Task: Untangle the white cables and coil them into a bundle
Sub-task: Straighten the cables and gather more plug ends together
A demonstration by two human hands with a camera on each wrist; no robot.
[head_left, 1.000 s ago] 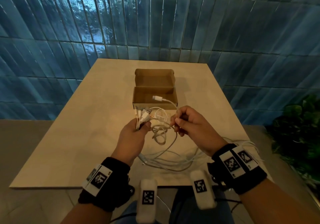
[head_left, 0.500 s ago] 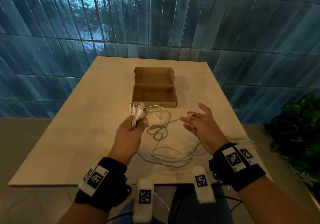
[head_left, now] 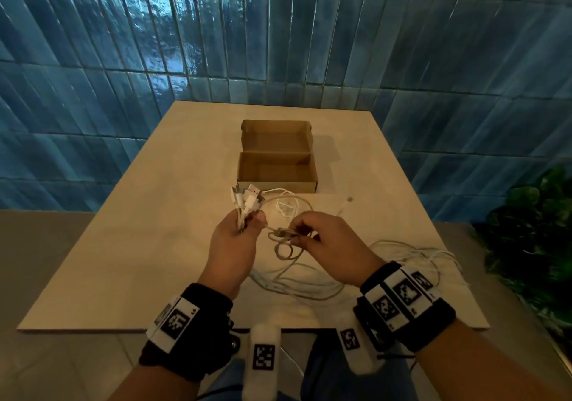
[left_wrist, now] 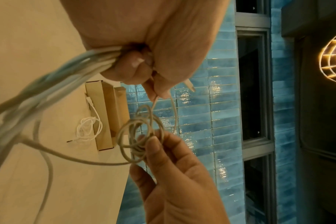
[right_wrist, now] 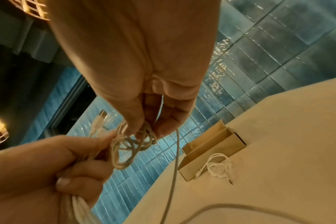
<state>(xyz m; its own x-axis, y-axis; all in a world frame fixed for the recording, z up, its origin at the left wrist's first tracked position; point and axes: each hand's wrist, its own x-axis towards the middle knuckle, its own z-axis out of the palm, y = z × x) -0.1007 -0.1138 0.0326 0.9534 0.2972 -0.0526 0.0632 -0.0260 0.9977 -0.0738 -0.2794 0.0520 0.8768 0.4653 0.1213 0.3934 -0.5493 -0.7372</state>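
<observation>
My left hand [head_left: 250, 224] grips a bunch of white cables just below their connectors [head_left: 247, 200], which stick up above the fist. Right beside it, my right hand [head_left: 298, 230] pinches a tangled knot of small loops [head_left: 283, 238] between thumb and fingertips. In the left wrist view the knot [left_wrist: 140, 136] hangs below the left hand [left_wrist: 144, 72], with the right fingertips [left_wrist: 153, 144] on it. The right wrist view shows the right hand [right_wrist: 148, 128] on the knot [right_wrist: 128, 148]. Long cable loops [head_left: 309, 283] trail from the hands over the table's near right part.
An open cardboard box [head_left: 277, 165] stands on the beige table [head_left: 154, 245] behind the hands. A small separate white cable coil [head_left: 286, 205] lies just in front of the box. More cable loops [head_left: 418, 255] reach the table's right edge, beside a green plant [head_left: 532, 230].
My right hand let go of the cable end it pinched, opened, then moved left and now pinches the knot beside the left hand. The left hand kept its grip on the bunch.
</observation>
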